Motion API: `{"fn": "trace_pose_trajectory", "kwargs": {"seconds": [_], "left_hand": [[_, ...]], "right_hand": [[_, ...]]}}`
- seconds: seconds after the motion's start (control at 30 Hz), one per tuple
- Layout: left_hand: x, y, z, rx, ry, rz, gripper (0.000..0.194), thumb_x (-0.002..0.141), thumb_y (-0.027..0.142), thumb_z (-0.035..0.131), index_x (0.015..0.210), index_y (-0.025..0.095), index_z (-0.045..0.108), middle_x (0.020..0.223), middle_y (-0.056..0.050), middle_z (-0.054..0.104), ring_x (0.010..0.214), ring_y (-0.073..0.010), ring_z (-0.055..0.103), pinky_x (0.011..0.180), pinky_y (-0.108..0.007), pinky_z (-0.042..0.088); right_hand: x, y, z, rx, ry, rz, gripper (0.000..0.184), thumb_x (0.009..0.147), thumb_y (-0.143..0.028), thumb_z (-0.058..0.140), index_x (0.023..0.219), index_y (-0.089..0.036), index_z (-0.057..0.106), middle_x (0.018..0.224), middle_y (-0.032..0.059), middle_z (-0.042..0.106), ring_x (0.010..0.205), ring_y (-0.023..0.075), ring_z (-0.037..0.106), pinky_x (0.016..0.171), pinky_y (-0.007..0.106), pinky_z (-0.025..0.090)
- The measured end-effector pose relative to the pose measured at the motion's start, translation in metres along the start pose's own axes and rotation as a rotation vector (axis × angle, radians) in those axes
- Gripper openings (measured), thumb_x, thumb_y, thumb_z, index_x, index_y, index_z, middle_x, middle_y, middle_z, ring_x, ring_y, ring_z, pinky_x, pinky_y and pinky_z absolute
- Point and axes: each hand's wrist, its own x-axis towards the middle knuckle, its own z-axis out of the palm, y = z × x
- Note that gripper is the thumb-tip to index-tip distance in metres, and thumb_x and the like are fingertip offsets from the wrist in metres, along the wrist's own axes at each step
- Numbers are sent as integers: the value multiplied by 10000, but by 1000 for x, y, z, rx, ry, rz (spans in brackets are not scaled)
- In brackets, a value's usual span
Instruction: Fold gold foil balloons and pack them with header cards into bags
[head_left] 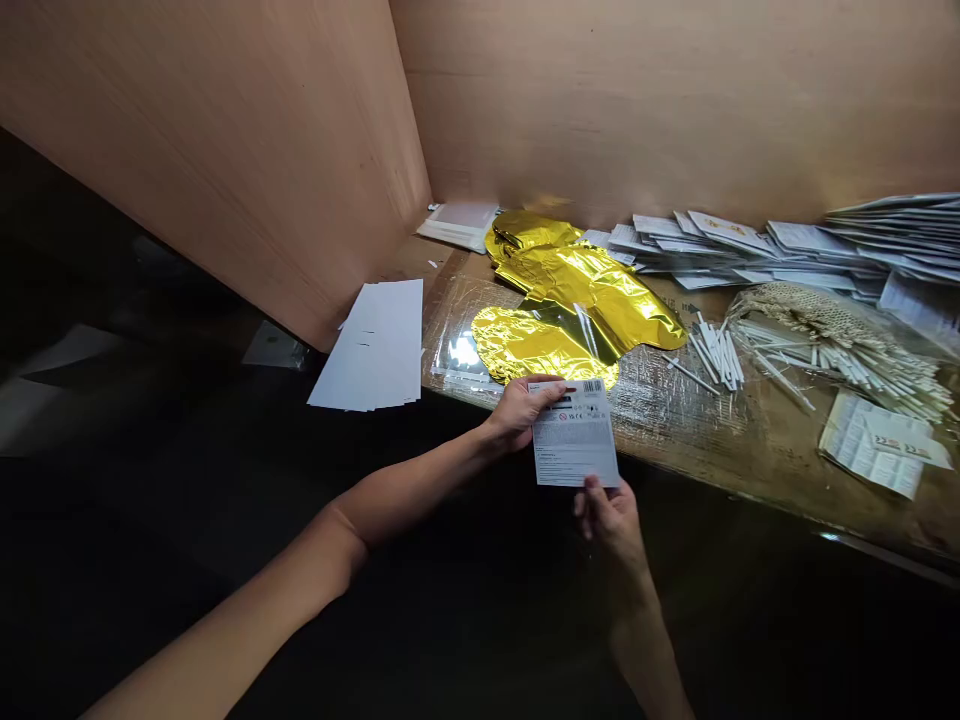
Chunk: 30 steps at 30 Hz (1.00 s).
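A printed white packet (574, 445) with a barcode and small text is held up in front of the table's near edge. My left hand (521, 408) grips its upper left edge, thumb across the front. At the lower right corner, my right hand (611, 508) pinches the packet between thumb and fingers. Just behind it lie shiny gold foil balloons (592, 295), flat and overlapping, partly on clear plastic film. Whether anything is inside the packet cannot be seen.
White sheets (375, 345) overhang the table edge at left. Loose white sticks (716, 352) and a bag of sticks (832, 325) lie right. Printed packets (750, 245) are piled along the wooden back panel (675, 100). Folded leaflets (874, 445) lie near the front right.
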Motion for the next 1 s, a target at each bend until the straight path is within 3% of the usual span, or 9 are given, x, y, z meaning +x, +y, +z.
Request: {"fn": "trace_pose_trajectory", "kwargs": {"seconds": [0.1, 0.23, 0.43, 0.53, 0.67, 0.77, 0.83, 0.93, 1.0], "left_hand": [[-3, -9, 7, 22, -58, -16, 510, 641, 393, 995, 992, 85, 790, 921, -112, 803, 785, -183, 735, 811, -339, 591], [-10, -22, 13, 54, -75, 4, 535, 617, 425, 1001, 988, 96, 800, 934, -108, 805, 831, -196, 737, 859, -344, 578], [-3, -21, 20, 120, -70, -32, 564, 545, 424, 1025, 941, 99, 789, 904, -106, 800, 750, -193, 720, 803, -364, 591], [-3, -33, 22, 123, -84, -47, 595, 531, 418, 1026, 968, 94, 786, 967, -126, 802, 821, -221, 737, 866, -393, 596], [-11, -62, 21, 214, -181, -54, 572, 623, 474, 973, 996, 92, 771, 1010, -133, 789, 888, -233, 731, 887, -372, 576], [-12, -67, 20, 434, -303, -61, 536, 705, 493, 912, 1034, 106, 742, 1020, -133, 779, 915, -255, 731, 894, -373, 566], [-9, -56, 22, 682, -279, 57, 509, 763, 436, 876, 1142, 145, 701, 1066, -130, 768, 1021, -298, 730, 968, -409, 555], [1, -34, 27, 1044, -241, 411, 496, 826, 341, 826, 1265, 200, 643, 1302, -174, 697, 1313, -354, 624, 1168, -485, 450], [10, -27, 30, 1177, -474, 580, 450, 845, 317, 806, 1259, 212, 666, 1489, -195, 598, 1486, -362, 489, 1275, -517, 336]], "right_hand": [[-7, 14, 8, 47, 59, 41, 477, 889, -600, 805, 755, -195, 592, 518, -35, 570, 312, 49, 385, 315, 178, 285], [-10, 17, 7, 120, 155, 21, 447, 860, -574, 841, 790, -192, 621, 534, -40, 595, 314, 50, 417, 326, 169, 308], [-20, 12, -2, 86, 134, 87, 514, 894, -566, 794, 625, -170, 606, 500, -13, 565, 305, 49, 391, 305, 182, 273], [-18, 9, 1, 90, 188, 71, 498, 894, -563, 786, 635, -175, 614, 511, -11, 572, 316, 65, 417, 315, 198, 308], [-9, 2, -1, 144, 299, 20, 464, 847, -592, 819, 723, -188, 627, 535, -31, 582, 334, 68, 422, 307, 182, 285], [-2, -3, -13, 144, 323, 4, 523, 827, -639, 813, 658, -186, 613, 451, -33, 518, 320, 78, 409, 301, 186, 250], [2, -3, -23, 140, 368, 3, 555, 818, -652, 809, 609, -194, 577, 426, -33, 490, 316, 85, 411, 300, 193, 247], [8, 2, -32, 182, 479, 2, 542, 779, -635, 848, 642, -201, 554, 479, -46, 523, 326, 74, 419, 302, 186, 261], [13, 8, -33, 209, 529, -4, 564, 756, -641, 865, 639, -207, 525, 477, -61, 510, 325, 64, 411, 305, 179, 275]]}}
